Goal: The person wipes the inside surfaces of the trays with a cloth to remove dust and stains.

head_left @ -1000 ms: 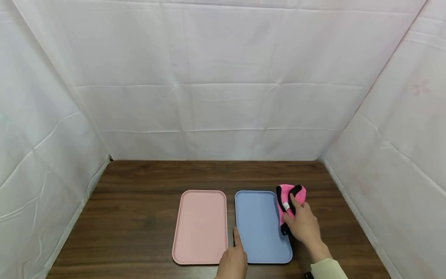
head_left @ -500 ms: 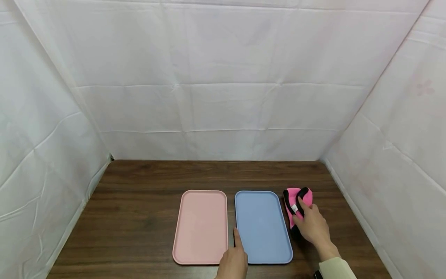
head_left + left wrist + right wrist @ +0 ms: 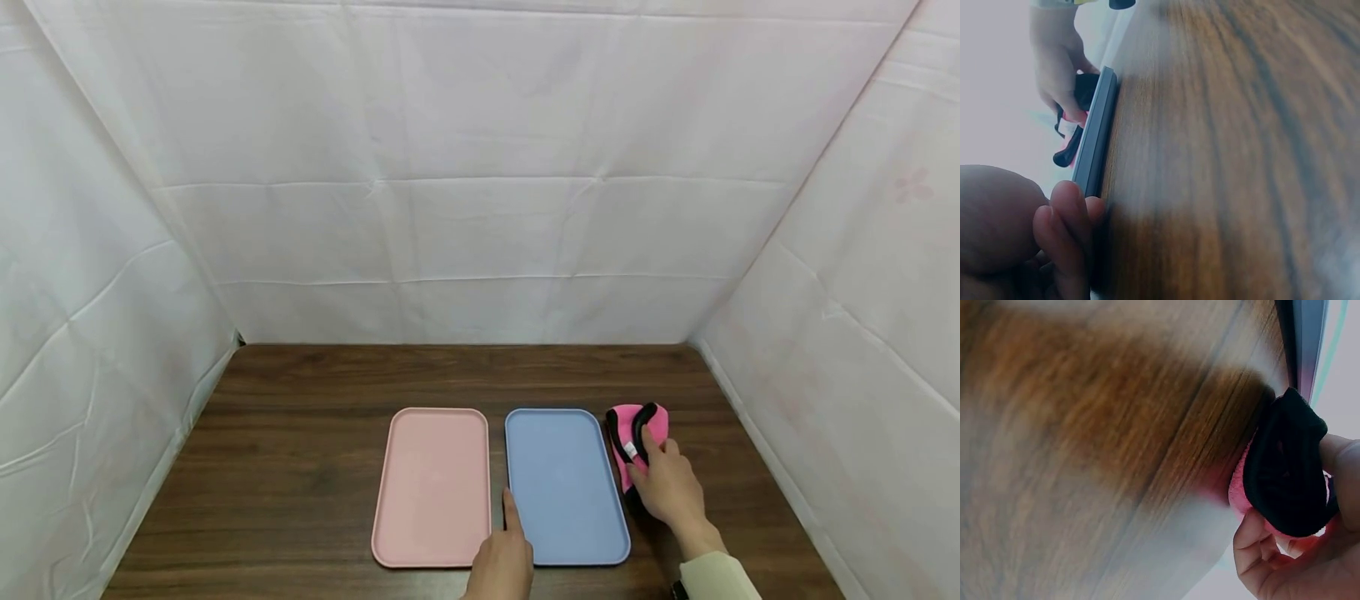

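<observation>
A pink cloth (image 3: 622, 429) with black edging and a white tag is held in my right hand (image 3: 671, 487), just right of the blue tray. In the right wrist view, fingers and thumb grip the bunched cloth (image 3: 1285, 469), whose black edging forms a loop. The blue tray (image 3: 566, 483) lies flat on the table. My left hand (image 3: 501, 562) holds its near left corner, with one finger straight along the left rim. In the left wrist view, the other fingers curl beside the tray's edge (image 3: 1099, 131); the exact thumb contact is hard to see.
A pink tray (image 3: 431, 487) lies to the left of the blue one, a narrow gap between them. Both rest on a dark wooden table (image 3: 300, 467). White fabric walls (image 3: 480, 225) stand behind and on both sides.
My right hand has moved the cloth rightward off the blue tray's right rim, then slightly back to the left. The left hand and both trays stay in place.
</observation>
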{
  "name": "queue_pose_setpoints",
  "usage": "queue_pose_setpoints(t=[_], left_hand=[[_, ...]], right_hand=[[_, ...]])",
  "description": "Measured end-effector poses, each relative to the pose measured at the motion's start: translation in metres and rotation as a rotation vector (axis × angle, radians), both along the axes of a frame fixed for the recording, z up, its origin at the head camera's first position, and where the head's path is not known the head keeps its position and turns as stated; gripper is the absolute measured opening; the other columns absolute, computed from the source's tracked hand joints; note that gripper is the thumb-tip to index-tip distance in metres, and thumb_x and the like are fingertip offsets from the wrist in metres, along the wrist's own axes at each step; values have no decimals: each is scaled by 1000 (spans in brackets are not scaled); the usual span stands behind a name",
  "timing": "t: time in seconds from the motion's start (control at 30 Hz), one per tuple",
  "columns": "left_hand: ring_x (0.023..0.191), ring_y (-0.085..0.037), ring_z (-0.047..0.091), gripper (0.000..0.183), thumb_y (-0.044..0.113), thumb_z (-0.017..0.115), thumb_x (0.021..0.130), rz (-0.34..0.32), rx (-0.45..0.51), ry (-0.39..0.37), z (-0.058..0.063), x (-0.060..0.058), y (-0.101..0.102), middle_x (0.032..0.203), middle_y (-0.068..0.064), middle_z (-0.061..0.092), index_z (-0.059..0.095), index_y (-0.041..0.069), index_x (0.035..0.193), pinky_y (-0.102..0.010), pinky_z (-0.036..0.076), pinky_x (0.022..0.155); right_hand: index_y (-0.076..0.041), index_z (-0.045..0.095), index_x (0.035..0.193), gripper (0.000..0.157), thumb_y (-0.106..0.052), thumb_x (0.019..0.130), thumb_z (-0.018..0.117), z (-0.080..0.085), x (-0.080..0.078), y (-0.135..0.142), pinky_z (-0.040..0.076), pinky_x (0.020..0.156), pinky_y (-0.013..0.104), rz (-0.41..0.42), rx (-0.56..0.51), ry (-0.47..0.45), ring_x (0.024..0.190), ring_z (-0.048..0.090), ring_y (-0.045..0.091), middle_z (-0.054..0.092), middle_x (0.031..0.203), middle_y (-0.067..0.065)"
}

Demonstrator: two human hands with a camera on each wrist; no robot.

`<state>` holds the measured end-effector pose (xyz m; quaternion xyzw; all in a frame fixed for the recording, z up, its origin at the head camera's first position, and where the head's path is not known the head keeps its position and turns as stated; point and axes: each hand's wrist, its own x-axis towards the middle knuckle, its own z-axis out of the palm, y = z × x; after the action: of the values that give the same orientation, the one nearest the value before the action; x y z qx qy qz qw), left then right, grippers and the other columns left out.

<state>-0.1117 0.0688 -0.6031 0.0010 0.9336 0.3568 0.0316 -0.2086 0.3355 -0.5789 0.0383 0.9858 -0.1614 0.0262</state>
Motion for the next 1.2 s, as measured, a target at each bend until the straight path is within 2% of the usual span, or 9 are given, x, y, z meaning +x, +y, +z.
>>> queue_pose_setpoints(t=[0.23, 0.67, 0.83, 0.93, 1.07, 1.2], left_hand=[[40, -15, 40, 71, 3, 64, 91, -8, 0, 1, -1, 1, -1, 48, -4, 44, 36, -9, 155, -32, 32, 39], [42, -18, 43, 71, 4, 63, 92, 17, 22, -27, -2, 2, -3, 50, -6, 46, 35, -6, 156, -35, 34, 40], [41, -17, 43, 72, 5, 64, 91, 33, 16, 3, -4, 6, -3, 48, -5, 46, 36, -6, 156, -34, 34, 40], [41, -16, 42, 73, 11, 64, 92, 0, 54, -9, -4, 8, -8, 48, -3, 47, 34, -7, 156, -33, 34, 41], [43, -16, 44, 74, 19, 64, 96, -82, 138, -58, -2, 10, -23, 51, -4, 50, 31, -7, 157, -35, 39, 44], [48, -20, 54, 68, 23, 64, 96, -126, 123, -23, 3, 14, -47, 56, -9, 57, 40, -4, 153, -38, 46, 48]], right_hand=[[-6, 31, 162, 71, -30, 102, 60, -5, 0, -4, 51, 78, 67, -9, 15, -58, 111, 54, 56, 41, 135, 41], [-8, 26, 164, 72, -32, 103, 57, -9, 2, -10, 50, 81, 69, -16, 1, -59, 116, 48, 57, 37, 137, 41], [-7, 25, 164, 74, -34, 103, 57, -10, 4, -11, 50, 82, 68, -20, 0, -58, 117, 46, 58, 37, 137, 41], [-4, 26, 163, 75, -37, 103, 57, -9, 6, -11, 48, 84, 68, -27, -1, -42, 117, 46, 59, 38, 135, 42], [-3, 27, 162, 81, -46, 101, 58, -6, 14, -13, 44, 85, 66, -58, -15, -13, 115, 45, 59, 40, 129, 40], [-4, 24, 163, 88, -56, 100, 57, -4, 24, -22, 39, 83, 63, -108, -11, 43, 112, 41, 56, 39, 127, 38]])
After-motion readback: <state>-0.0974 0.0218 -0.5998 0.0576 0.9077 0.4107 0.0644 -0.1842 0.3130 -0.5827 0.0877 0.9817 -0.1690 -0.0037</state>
